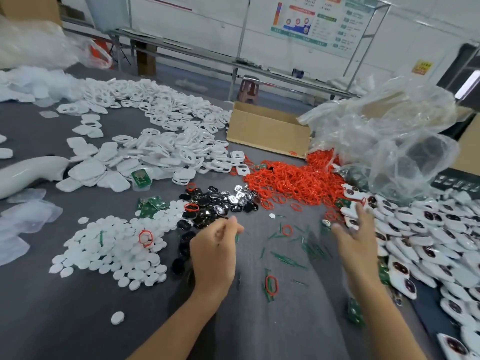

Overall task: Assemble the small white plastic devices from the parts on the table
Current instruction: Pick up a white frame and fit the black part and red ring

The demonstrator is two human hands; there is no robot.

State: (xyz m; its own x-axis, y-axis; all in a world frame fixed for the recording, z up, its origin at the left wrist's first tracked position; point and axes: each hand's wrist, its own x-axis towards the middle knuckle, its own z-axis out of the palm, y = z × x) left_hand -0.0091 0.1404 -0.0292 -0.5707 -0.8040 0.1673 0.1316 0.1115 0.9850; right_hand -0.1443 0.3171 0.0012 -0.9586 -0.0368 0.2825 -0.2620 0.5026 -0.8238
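Note:
My left hand (214, 252) hovers low over the grey table (78, 320) with its fingers curled; a sliver of a small green part (237, 238) shows at the fingertips. My right hand (357, 239) is spread open and blurred, at the edge of a pile of assembled white devices (428, 229) with dark round windows. White shells (168, 141) are heaped at the back left. White round discs (114, 245) lie left of my left hand. Black and silver inserts (215, 203), red rubber rings (291, 183) and green circuit boards (150, 206) lie beyond my hands.
A cardboard box (267, 128) and a crumpled clear plastic bag (389, 141) stand at the back right. A white curved object (26, 172) and clear plastic trays (23, 219) sit at the left edge. Green slivers (285, 258) and loose red rings litter the cloth between my hands.

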